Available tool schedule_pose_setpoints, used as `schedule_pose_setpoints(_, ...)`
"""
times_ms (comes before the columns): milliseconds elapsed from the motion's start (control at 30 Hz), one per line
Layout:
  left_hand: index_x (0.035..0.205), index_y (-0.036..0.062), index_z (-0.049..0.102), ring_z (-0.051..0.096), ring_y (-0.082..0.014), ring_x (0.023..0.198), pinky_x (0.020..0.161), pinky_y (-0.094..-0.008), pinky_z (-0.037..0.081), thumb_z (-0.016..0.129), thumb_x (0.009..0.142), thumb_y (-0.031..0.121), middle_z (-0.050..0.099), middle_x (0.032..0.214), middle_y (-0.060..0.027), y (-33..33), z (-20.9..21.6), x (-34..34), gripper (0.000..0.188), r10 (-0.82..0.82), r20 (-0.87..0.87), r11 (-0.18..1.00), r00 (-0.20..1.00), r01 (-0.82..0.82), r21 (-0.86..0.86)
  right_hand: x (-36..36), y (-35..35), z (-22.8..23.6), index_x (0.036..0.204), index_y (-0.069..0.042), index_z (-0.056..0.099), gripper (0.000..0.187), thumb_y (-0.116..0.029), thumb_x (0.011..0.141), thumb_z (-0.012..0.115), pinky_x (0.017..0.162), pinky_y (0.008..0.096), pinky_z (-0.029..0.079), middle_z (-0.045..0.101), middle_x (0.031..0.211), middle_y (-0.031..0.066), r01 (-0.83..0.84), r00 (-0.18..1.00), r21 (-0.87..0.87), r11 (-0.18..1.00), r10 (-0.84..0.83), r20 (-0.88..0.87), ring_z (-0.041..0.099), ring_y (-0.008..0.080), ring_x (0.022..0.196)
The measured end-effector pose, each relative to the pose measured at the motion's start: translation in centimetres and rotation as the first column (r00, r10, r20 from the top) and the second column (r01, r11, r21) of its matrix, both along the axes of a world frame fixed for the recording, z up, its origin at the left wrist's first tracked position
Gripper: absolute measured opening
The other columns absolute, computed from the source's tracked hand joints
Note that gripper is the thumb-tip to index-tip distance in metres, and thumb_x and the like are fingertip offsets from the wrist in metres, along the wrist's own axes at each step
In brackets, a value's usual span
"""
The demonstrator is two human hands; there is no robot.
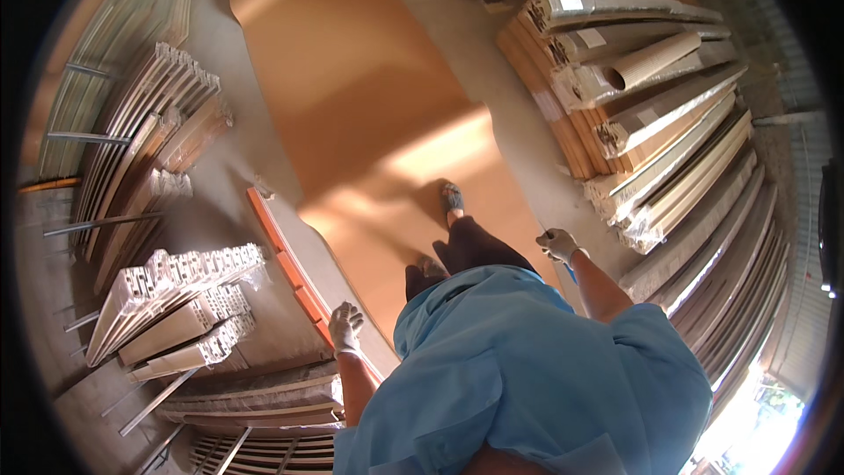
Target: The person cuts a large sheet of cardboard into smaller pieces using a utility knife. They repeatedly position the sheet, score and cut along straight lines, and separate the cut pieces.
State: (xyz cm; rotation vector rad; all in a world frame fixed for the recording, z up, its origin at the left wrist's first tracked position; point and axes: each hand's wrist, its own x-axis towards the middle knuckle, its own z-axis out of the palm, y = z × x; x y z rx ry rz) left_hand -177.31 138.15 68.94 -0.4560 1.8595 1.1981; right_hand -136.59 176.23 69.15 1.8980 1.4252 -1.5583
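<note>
From here I judge that the step in hand is walking along the brown sheet [352, 70], which lies on the floor [527, 149], under the shoe [452, 197] in front; the next move would call for careful footing. The left hand [345, 327] hangs beside the body, its grip released, fingers loose, near the orange bar [287, 264] in view. The right hand [557, 245] is out sideways, fingers curled; whether it grasps something, I cannot tell.

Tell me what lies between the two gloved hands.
In the head view, the person's blue garment and dark trousers show between the left hand and right hand, with brown sheet visible on both sides.
</note>
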Motion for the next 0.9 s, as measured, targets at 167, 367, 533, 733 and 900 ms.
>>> schedule_pose_setpoints(167, 0.095, 0.0045, 0.063, 0.059, -0.0137, 0.063, 0.056, -0.0232, 0.048, 0.063, 0.084, 0.016, 0.063, 0.077, -0.0027, 8.7, 0.7, 1.4, 0.016, -0.123, -0.009, 0.987, 0.992, 0.123, 0.101, -9.2, 7.3, 0.5, 0.085, -0.007, 0.062, 0.024, -0.029, 0.08, 0.069, 0.051, 0.025, 0.045, 0.06, 0.074, 0.0024, -0.204, 0.969, 0.065, 0.977, 0.211, -0.126, 0.054, 0.0103, 0.057)
schedule_pose_setpoints(367, 0.094, 0.0077, 0.067, 0.064, -0.0213, 0.081, 0.073, -0.0309, 0.05, 0.07, 0.075, 0.018, 0.066, 0.089, -0.0094, 15.7, 4.3, 1.5, 0.022, -0.72, -0.251, 0.682, 0.647, 0.727, -0.083, -18.1, 10.9, 2.0, 0.094, -0.009, 0.065, 0.027, -0.03, 0.077, 0.069, 0.068, 0.029, 0.05, 0.066, 0.085, 0.0061, -0.405, 0.9, -0.001, 0.914, 0.399, -0.173, 0.062, 0.0141, 0.073)
schedule_pose_setpoints(533, 0.091, 0.0112, 0.068, 0.061, -0.0297, 0.089, 0.08, -0.0393, 0.049, 0.063, 0.078, 0.022, 0.064, 0.096, -0.0123, 17.5, 2.9, -1.4, 0.017, -0.947, -0.25, 0.269, 0.202, 0.924, -0.271, -20.4, 7.4, 1.0, 0.1, -0.012, 0.066, 0.035, -0.036, 0.074, 0.068, 0.083, 0.0351, 0.047, 0.067, 0.096, 0.0094, -0.72, 0.687, 0.055, 0.692, 0.721, -0.085, 0.063, 0.0244, 0.09)
schedule_pose_setpoints(733, 0.091, 0.0076, 0.063, 0.061, -0.0251, 0.079, 0.072, -0.0355, 0.047, 0.06, 0.082, 0.018, 0.063, 0.081, -0.0087, 18.4, 1.7, -7.3, 0.014, -0.945, 0.023, 0.327, 0.326, 0.941, 0.088, -22.5, 4.6, -0.2, 0.104, -0.008, 0.064, 0.033, -0.028, 0.078, 0.068, 0.07, 0.0318, 0.049, 0.066, 0.084, 0.0083, -0.618, 0.78, -0.215, 0.756, 0.624, -0.047, 0.063, 0.0182, 0.076)
schedule_pose_setpoints(900, 0.095, 0.0013, 0.061, 0.055, -0.011, 0.067, 0.061, -0.0249, 0.045, 0.058, 0.087, 0.013, 0.057, 0.074, -0.0005, 15.7, 2.5, -11.1, 0.015, -0.725, 0.582, 0.667, 0.368, 0.586, 0.461, -20.9, 7.0, 5.4, 0.109, -0.006, 0.061, 0.035, -0.026, 0.081, 0.068, 0.055, 0.0257, 0.045, 0.061, 0.074, 0.0024, -0.465, 0.873, -0.713, 0.524, 0.404, -0.273, 0.054, 0.0095, 0.061)
